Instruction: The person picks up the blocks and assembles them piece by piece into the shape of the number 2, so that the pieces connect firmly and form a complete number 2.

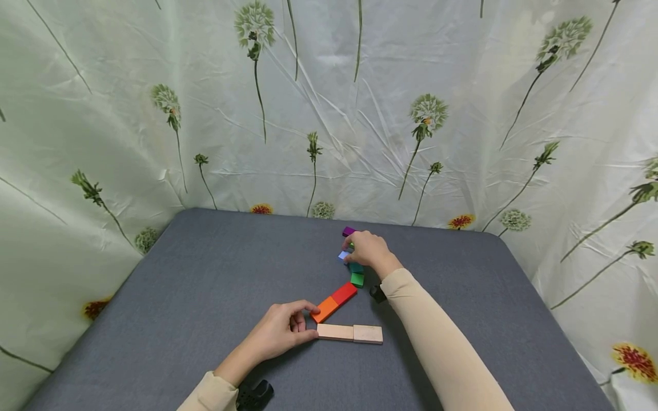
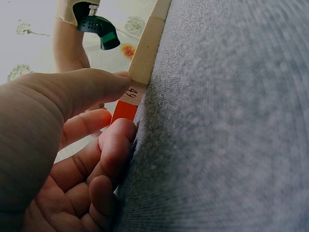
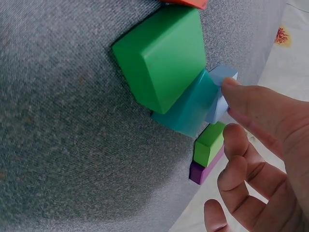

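With the thumb on one side and the index finger behind, my right hand [image 1: 370, 249] pinches a light blue block [image 3: 224, 72]. Right beside that block is a teal block [image 3: 190, 104], leaning against a larger green block [image 3: 159, 60]. A lime green block [image 3: 209, 145] and a purple block [image 3: 197, 173] lie past my curled fingers. My left hand [image 1: 280, 331] holds the corner where two strips meet. Its thumb is on the end of a plain wooden block [image 1: 335, 332], and its index finger touches an orange block [image 1: 324, 309].
A red block [image 1: 344, 293] continues the orange one toward the green block. A second wooden block [image 1: 368, 334] abuts the first one's right end. The grey cloth-covered table [image 1: 221, 268] reaches back to a flower-printed curtain [image 1: 349, 114].
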Demonstrator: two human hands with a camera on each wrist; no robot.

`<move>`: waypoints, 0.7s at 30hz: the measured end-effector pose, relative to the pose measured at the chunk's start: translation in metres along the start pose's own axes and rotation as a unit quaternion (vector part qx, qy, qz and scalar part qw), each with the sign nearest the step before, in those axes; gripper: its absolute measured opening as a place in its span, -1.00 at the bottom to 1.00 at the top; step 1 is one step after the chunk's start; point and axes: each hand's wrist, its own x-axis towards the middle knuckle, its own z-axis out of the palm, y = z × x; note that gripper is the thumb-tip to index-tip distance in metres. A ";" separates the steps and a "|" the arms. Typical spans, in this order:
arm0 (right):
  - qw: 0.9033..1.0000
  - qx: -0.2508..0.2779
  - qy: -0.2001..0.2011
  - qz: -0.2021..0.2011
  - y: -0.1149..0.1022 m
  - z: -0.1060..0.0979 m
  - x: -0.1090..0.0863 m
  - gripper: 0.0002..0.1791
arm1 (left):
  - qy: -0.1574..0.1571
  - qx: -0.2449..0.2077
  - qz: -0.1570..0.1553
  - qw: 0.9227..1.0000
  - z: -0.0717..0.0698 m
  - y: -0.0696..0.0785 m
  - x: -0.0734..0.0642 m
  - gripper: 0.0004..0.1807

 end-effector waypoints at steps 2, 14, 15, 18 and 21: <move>1.000 0.000 0.000 0.002 0.001 0.000 0.000 -0.62 | -0.001 0.001 0.000 1.000 0.000 0.000 0.000 -0.63; 1.000 0.001 0.000 0.008 0.003 0.000 -0.002 -0.62 | -0.004 -0.001 -0.002 1.000 0.000 0.000 0.000 -0.63; 1.000 0.001 0.000 0.008 0.003 0.000 -0.002 -0.62 | -0.004 -0.001 -0.002 1.000 0.000 0.000 0.000 -0.63; 1.000 0.003 0.000 0.007 0.003 0.000 -0.003 -0.63 | -0.004 -0.001 -0.002 1.000 0.000 -0.001 0.000 -0.63; 1.000 0.003 -0.001 0.005 0.004 0.000 -0.004 -0.63 | -0.004 0.000 -0.003 1.000 0.000 -0.001 0.000 -0.63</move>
